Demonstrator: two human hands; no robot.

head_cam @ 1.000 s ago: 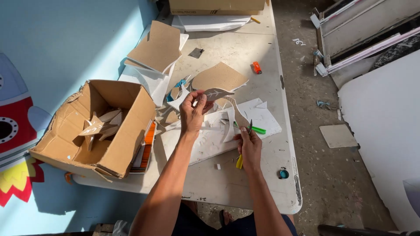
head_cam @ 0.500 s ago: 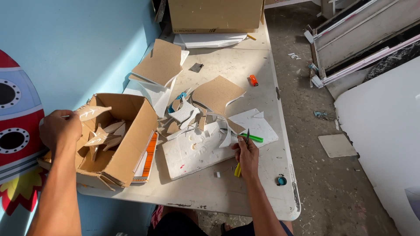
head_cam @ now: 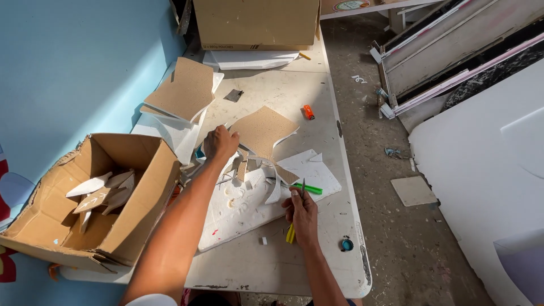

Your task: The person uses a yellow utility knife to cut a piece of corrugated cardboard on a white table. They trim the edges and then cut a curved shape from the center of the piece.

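Fingers of the left hand (head_cam: 220, 143) curl over the edge of a brown cardboard cutout (head_cam: 262, 130) mid-table; the grip itself is hidden behind the knuckles. Right hand (head_cam: 301, 211) closes around a yellow-handled cutter (head_cam: 290, 232), blade upright, near the table's (head_cam: 283, 96) right edge. An open cardboard box (head_cam: 122, 187) overhangs the left edge, its far side cut off.

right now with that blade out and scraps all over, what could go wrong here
The right hand holds a thin blade tool pointing toward the left hand, which is on the brown cutout; a slip could nick it. The open cardboard box overhangs the table edge and might tip.
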